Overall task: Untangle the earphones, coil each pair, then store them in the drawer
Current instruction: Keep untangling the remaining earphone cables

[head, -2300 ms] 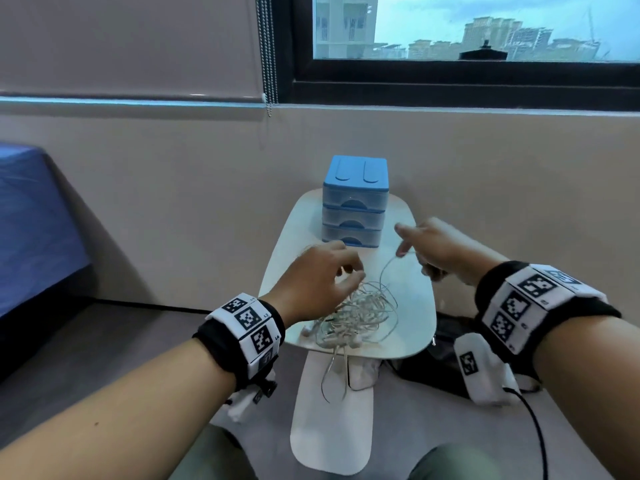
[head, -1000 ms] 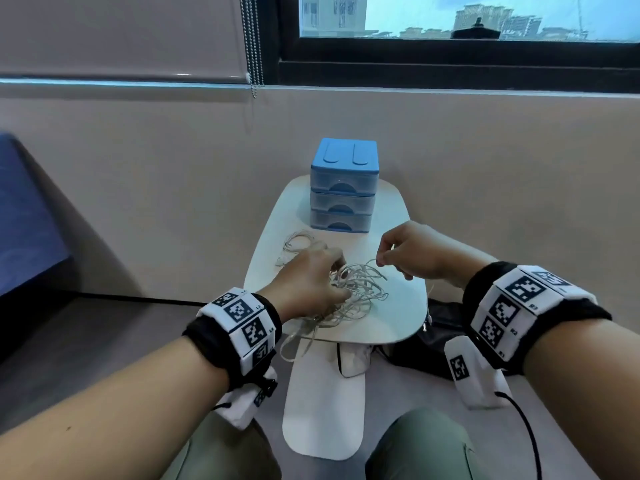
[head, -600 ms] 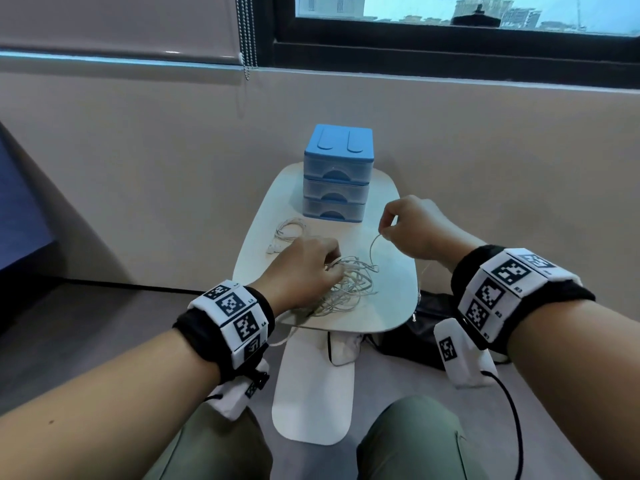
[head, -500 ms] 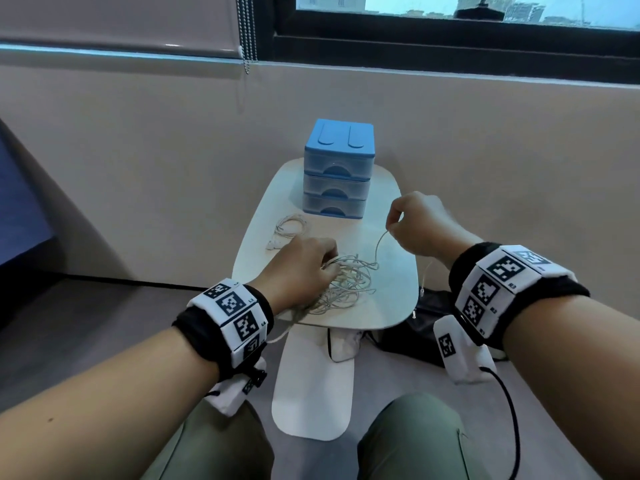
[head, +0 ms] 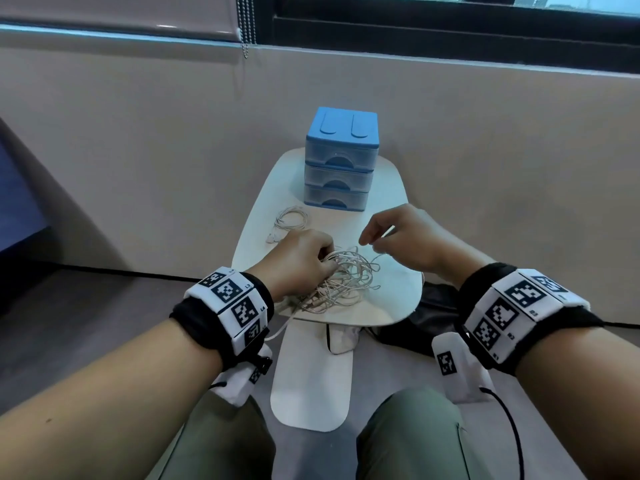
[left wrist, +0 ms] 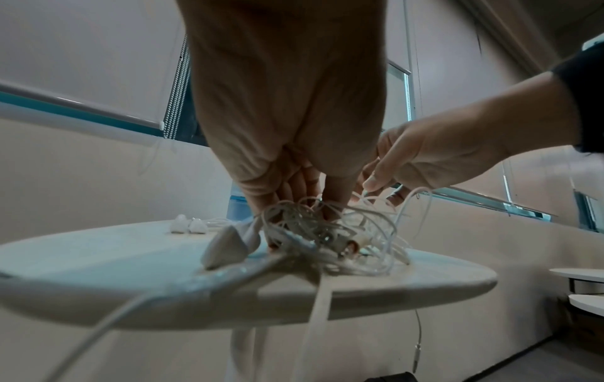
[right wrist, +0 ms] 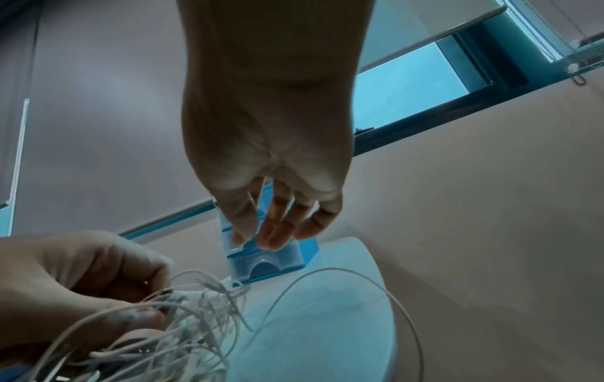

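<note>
A tangle of white earphones point(head: 346, 282) lies on the near half of the small white table point(head: 391, 306). My left hand point(head: 304, 258) grips the tangle's left side, fingers curled into the cables point(left wrist: 314, 224). My right hand point(head: 398, 237) hovers just right of and above the tangle with its fingertips point(right wrist: 268, 240) pointing down; no cable shows between them. A slack cable loop point(right wrist: 326, 270) arcs under it. One coiled pair point(head: 291, 220) lies apart at the left. The blue drawer unit point(head: 341, 164) stands at the back, all drawers closed.
Loose cable ends hang over the table's near edge point(head: 277, 332), one with a jack point(left wrist: 416, 361). A black bag point(head: 433, 317) lies on the floor to the right. The wall is close behind the table. My knees are under the near edge.
My right hand had lifted a cable up and away from the tangle; it has come back down beside the tangle and the cable lies slack. The left hand keeps holding the tangle.
</note>
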A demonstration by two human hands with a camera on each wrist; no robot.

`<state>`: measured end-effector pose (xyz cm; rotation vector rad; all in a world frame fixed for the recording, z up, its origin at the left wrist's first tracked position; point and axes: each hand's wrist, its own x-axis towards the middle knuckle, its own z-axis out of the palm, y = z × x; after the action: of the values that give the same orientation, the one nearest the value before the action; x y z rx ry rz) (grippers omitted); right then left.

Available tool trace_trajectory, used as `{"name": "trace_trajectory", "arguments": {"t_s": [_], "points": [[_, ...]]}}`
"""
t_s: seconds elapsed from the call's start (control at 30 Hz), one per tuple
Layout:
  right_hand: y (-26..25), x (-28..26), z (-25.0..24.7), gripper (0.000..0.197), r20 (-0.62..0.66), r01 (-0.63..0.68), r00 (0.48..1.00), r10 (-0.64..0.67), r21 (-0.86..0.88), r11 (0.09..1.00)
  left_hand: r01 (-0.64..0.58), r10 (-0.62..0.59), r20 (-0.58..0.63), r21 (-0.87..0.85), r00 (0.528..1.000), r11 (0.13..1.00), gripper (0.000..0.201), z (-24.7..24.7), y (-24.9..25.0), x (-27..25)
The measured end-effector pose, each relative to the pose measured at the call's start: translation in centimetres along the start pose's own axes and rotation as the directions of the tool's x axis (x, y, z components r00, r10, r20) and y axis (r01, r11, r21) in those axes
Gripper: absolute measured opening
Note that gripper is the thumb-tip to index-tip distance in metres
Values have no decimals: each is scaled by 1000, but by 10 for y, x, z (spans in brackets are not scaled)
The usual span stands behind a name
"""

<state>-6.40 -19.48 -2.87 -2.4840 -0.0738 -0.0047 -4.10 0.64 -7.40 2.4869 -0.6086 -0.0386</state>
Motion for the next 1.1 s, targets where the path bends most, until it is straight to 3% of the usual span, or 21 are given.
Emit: {"name": "trace_trajectory", "arguments": {"t_s": [0.13,0.27,0.47,0.57,0.63,0.87,1.0,1.1], "points": [[-4,-1,6,15,111,10,994,-3,-64,998,2,-2,8,-11,1000,1000,20,0,0,1],[-7,1,8,8,85,37,996,-27,-124,992,5,-4,18,-16,1000,1000,21,-1,0,2],[-37,-6,-19,16,52,-72,997,63,193,979,-6,7,17,-20,1000,1000,38,-2,-5,4],[-52,-8,-43,25,-92,-23,994,59,346,938,-19,20,18,-29,1000,999,44,-1,-7,4],[-64,-11,-57,20,-200,28,978,63,420,907,-23,24,13,-33,1000,999,41,0,-7,3],[-88,-24,-87,21,-443,213,893,76,567,796,-14,15,18,-32,1000,999,36,0,-10,6],[-85,-29,-96,29,-514,265,853,86,570,778,28,-27,21,-60,999,998,45,-2,-8,8],[-78,-32,-90,34,-480,303,874,76,659,688,88,-82,49,-134,995,987,37,-4,-9,8]]}}
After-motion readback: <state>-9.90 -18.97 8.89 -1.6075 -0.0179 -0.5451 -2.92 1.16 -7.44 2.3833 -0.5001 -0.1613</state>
